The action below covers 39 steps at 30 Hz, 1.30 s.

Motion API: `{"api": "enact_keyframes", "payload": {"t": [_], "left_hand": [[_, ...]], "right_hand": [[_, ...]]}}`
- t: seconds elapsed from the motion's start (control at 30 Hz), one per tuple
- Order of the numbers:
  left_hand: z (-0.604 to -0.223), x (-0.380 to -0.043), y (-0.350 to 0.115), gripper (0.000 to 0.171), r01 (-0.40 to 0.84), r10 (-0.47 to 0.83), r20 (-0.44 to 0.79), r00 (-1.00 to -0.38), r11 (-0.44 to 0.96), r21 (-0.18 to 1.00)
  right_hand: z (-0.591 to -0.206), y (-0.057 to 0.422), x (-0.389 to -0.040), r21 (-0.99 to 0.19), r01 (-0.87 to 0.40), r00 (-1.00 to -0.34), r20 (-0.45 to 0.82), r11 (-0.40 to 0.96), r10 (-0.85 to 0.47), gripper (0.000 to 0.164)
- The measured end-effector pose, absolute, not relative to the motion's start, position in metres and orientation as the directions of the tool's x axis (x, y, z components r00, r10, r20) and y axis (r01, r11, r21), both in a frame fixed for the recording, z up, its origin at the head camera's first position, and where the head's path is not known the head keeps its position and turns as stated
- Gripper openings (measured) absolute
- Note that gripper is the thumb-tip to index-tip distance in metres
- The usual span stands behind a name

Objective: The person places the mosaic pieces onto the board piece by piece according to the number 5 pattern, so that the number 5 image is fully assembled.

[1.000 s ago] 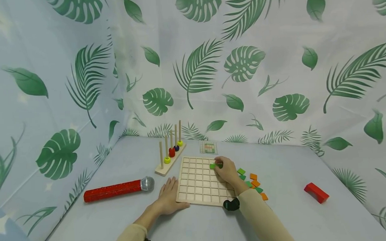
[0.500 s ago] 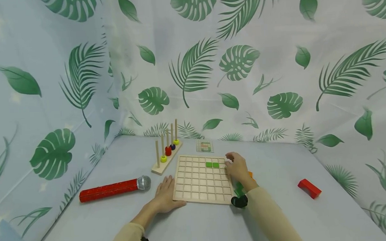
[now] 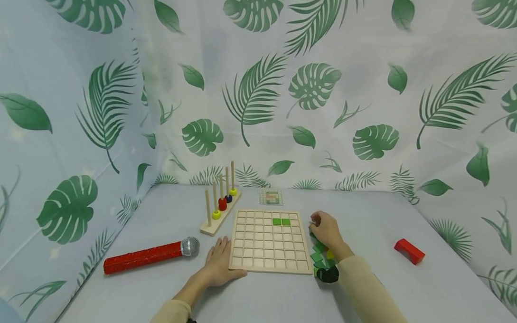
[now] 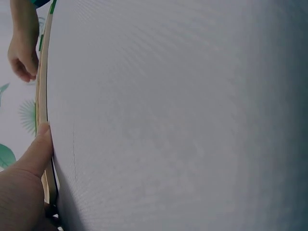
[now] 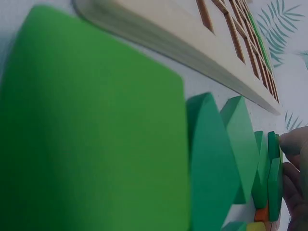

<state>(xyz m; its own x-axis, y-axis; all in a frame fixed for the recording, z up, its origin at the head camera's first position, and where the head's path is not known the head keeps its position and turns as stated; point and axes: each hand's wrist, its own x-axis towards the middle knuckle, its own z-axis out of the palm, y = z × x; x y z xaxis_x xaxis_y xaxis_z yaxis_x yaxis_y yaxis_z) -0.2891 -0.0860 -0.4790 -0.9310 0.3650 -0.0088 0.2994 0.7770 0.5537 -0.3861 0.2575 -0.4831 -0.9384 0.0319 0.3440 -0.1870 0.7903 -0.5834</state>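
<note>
My left hand lies flat beside the wooden grid board, its thumb touching the board's near left corner; the left wrist view shows the thumb against the rim. Two green tiles sit side by side in the board's upper right. Off the board's right edge, my right hand bends its fingers down at the far end of a loose tile pile. In the right wrist view, its fingertips touch green tiles; whether they pinch one is unclear. A large green tile fills the foreground there.
A red microphone lies at the left. Behind the board stand a peg rack with colored beads and a small pattern card. A red arch block lies far right. Leaf-print cloth hangs behind and at left.
My right hand has let go of the second green tile on the board and moved right and down to the loose pile. The left hand stays beside the board; the head view has shifted slightly.
</note>
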Motion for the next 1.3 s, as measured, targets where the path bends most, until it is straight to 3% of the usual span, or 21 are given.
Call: {"api": "enact_keyframes", "payload": {"t": [0.53, 1.3], "left_hand": [[-0.479, -0.287, -0.087, 0.098, 0.301, 0.366, -0.002, -0.931, 0.767, 0.567], [-0.480, -0.288, -0.087, 0.098, 0.304, 0.374, -0.003, -0.927, 0.757, 0.579]], "right_hand": [[-0.479, 0.271, -0.386, -0.535, -0.169, -0.955, 0.297, 0.828, -0.003, 0.023], [-0.478, 0.268, -0.383, -0.598, -0.122, -0.969, 0.246, 0.792, 0.037, 0.022]]}}
